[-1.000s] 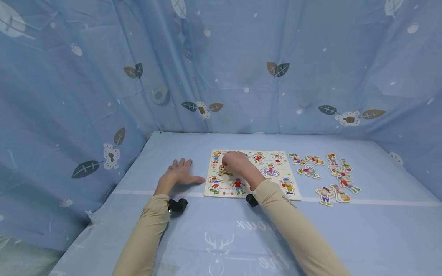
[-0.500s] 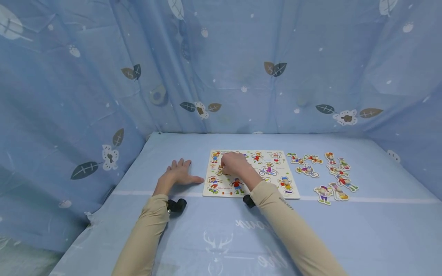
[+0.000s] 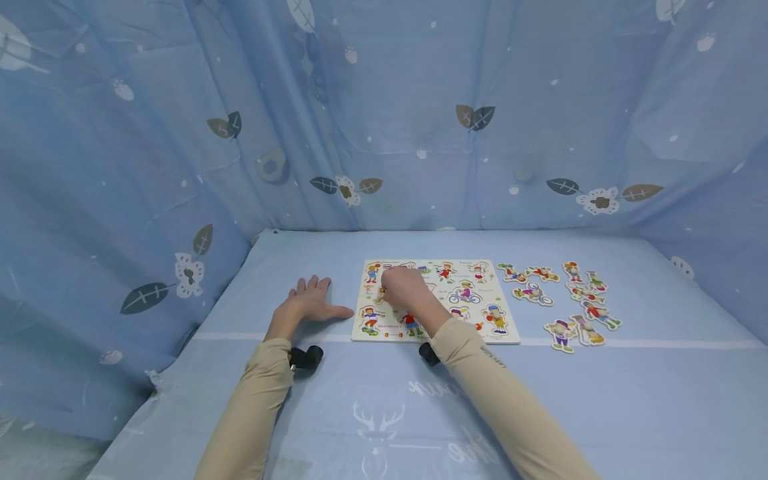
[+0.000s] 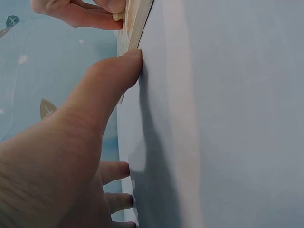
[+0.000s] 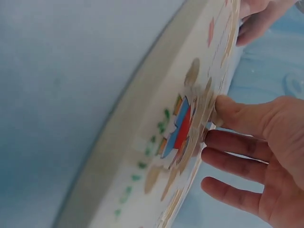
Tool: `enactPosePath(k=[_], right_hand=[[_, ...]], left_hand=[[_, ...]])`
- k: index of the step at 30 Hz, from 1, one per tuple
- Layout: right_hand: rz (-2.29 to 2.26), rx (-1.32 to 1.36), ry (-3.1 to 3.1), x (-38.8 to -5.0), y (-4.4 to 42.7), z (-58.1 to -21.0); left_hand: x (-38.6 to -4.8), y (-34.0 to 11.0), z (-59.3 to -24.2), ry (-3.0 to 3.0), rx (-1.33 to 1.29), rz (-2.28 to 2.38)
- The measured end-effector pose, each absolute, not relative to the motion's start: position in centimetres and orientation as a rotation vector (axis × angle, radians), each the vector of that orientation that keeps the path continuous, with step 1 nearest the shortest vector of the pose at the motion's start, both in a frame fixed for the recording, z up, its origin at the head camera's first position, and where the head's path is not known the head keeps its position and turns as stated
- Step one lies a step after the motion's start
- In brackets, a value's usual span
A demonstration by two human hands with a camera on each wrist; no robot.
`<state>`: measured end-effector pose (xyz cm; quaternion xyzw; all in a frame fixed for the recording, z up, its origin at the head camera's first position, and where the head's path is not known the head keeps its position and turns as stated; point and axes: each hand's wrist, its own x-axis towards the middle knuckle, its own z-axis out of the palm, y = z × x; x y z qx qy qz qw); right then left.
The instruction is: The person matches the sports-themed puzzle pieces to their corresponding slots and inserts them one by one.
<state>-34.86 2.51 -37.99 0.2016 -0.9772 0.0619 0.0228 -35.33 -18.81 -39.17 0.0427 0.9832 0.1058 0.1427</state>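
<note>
Read as a dial centred on the board, the scene had the right hand at 10 o'clock, over the printed surface, its thumb and index finger narrowed in a pinch on a pale knob. The right wrist view showed the other fingers straighter and spread apart from that grip. A small yellowish piece showed beside the fingertips at 9 o'clock on the board, mostly covered; one could not tell whether it sat fully in its slot. The left hand lay off the board at 9 o'clock, wide, fingers spread on the blue cloth and holding nothing, its thumb tip at the board's edge. On the board, a skateboarder stood between 8 and 9 o'clock, a cyclist between 2 and 3, and a basketball player between 3 and 4. Off the board, three loose pieces lay close together between 2 and 3 o'clock; beyond them, around 3 o'clock, six more pieces were scattered, some touching. Beige sleeves came in from 5 and 8 o'clock, and a patterned blue curtain hung behind at 12.
</note>
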Motion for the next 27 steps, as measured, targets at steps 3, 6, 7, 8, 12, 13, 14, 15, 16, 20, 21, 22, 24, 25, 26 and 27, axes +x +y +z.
enactPosePath(k=[3,6,7,8,12,13,14,15,16,20,21,22,24,25,26,27], right_hand=[[0.159,0.597,-3.028,-34.9,2.7,-38.2],[0.138,0.617,-3.024,-34.8,3.0,-38.3],[0.131,0.637,-3.018,-34.7,3.1,-38.4],[0.128,0.657,-3.014,-34.6,3.2,-38.4],[0.154,0.741,-3.028,-34.0,3.9,-38.3],[0.175,0.756,-3.041,-33.9,4.2,-38.2],[0.197,0.770,-3.050,-33.9,4.5,-38.1],[0.223,0.776,-3.064,-33.8,4.8,-37.9],[0.251,0.778,-3.072,-33.7,5.2,-37.8],[0.297,0.745,-3.087,-33.3,6.9,-37.1],[0.307,0.726,-3.097,-33.2,7.3,-36.9],[0.306,0.716,-3.099,-33.0,7.8,-36.7],[0.310,0.708,-3.092,-32.8,8.8,-36.3],[0.321,0.701,-3.088,-32.7,9.3,-36.1],[0.330,0.705,-3.079,-32.6,9.9,-36.0],[0.341,0.697,-3.077,-32.4,10.4,-35.8]], left_hand=[[-35.5,-18.6,-39.3,2.841,0.144,0.306],[-35.6,-18.5,-39.4,2.838,0.140,0.323],[-35.6,-18.6,-39.4,2.836,0.131,0.324],[-35.6,-18.6,-39.4,2.836,0.125,0.324],[-35.6,-18.8,-39.5,2.849,0.130,0.308],[-35.5,-18.8,-39.5,2.852,0.134,0.306],[-35.5,-18.8,-39.5,2.853,0.137,0.308],[-35.4,-18.8,-39.5,2.852,0.142,0.306],[-35.4,-18.8,-39.5,2.851,0.146,0.303],[-35.3,-18.8,-39.6,2.845,0.154,0.293],[-35.3,-18.8,-39.6,2.844,0.155,0.291],[-35.4,-18.8,-39.5,2.846,0.159,0.292],[-35.4,-18.9,-39.4,2.845,0.161,0.302],[-35.5,-18.9,-39.4,2.844,0.162,0.307],[-35.5,-18.9,-39.4,2.842,0.162,0.315],[-35.6,-18.9,-39.4,2.840,0.162,0.321]])
